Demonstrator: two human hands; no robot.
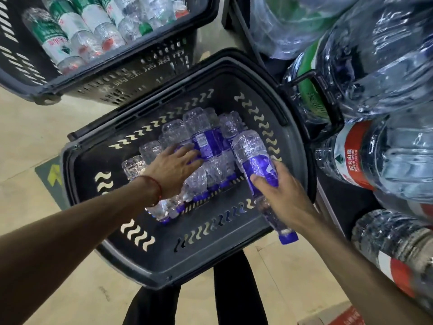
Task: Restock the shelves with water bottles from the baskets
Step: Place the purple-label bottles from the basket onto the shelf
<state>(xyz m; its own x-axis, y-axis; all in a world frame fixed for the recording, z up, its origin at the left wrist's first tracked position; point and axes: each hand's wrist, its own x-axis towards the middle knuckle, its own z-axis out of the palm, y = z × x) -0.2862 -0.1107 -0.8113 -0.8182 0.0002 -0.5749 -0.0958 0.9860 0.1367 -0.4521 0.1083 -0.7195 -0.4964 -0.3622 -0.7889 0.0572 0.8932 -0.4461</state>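
Water bottles with purple labels (206, 141) lie on their sides in the near basket (210, 245), packed side by side and stacked in a loose heap, their purple caps towards the person.

The left arm reaches in from the lower left, a red string bracelet (157, 189) on the wrist. The left grip (173, 168) is palm down and wide, its fingers nearly straight and spread, the fingertips lying on the label of the topmost bottle in the heap; they do not close round it.

The right arm comes in from the lower right. The right grip (278, 191) is wrapped round the middle of one purple-labelled bottle (254, 158), thumb across the label. That bottle is tilted, base up and away, cap (288, 238) down towards the person. It is lifted clear of the heap, over the basket's right side.

The near basket is dark grey plastic with wavy slots cut in its walls, and stands on the pale floor (30, 137). Beyond it, at the upper left, a second dark basket (58, 86) holds bottles with green and white labels (70, 29), also lying down, some with red caps showing.

Along the right, large clear water jugs are piled: one with a red label (349, 160), one with a green label (311, 90) and a black handle. A green floor sticker with a yellow arrow (50, 174) shows beside the near basket's left edge.
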